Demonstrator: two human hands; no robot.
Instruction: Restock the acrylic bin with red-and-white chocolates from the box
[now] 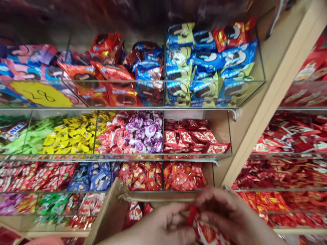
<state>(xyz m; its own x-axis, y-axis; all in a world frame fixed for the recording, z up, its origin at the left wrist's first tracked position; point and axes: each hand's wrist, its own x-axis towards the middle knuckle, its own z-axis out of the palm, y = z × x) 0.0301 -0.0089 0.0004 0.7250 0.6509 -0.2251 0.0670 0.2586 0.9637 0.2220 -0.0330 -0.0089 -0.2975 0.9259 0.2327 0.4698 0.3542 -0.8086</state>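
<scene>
My left hand (163, 224) and my right hand (227, 211) meet low in the head view, over an open cardboard box (108, 207). Between them is a red-and-white wrapped snack packet (211, 233). The right fingers curl around its upper side, while the left fingers close on its left end; motion blurs both a little. More red-and-white packets (134, 211) lie inside the box, partly hidden by my left forearm. Similar packets (196, 136) fill the right compartment of the middle shelf, just above my hands.
Glass-fronted shelves hold blue and green cookie packs (204, 61), purple-and-white candies (145, 132), yellow candies (74, 134) and red candies (184, 175). A yellow price tag (41, 93) reads 28. A wooden upright (276, 88) separates another stocked shelf at right.
</scene>
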